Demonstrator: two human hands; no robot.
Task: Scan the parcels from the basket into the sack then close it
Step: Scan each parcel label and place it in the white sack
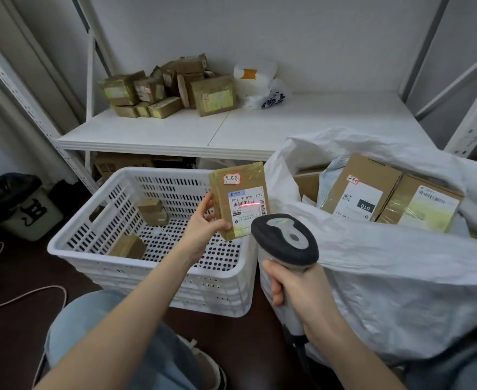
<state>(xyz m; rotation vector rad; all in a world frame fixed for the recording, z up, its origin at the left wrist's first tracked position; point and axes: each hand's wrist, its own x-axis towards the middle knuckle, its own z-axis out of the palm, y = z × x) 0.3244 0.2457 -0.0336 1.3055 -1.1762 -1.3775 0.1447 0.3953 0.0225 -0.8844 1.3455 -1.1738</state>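
The left hand (203, 225) grips a taped brown parcel (238, 199) by its lower left edge, label facing the camera. A red line crosses the barcode on its label (248, 202). Just right of that hand and lower, the right hand (302, 296) is wrapped round the handle of a scanner (286, 240), whose head points up at the parcel. Below and behind the left hand sits a white basket (136, 280) holding a few small parcels (127, 246). Right of the right hand, an open white sack (372, 263) holds cardboard boxes (358, 190).
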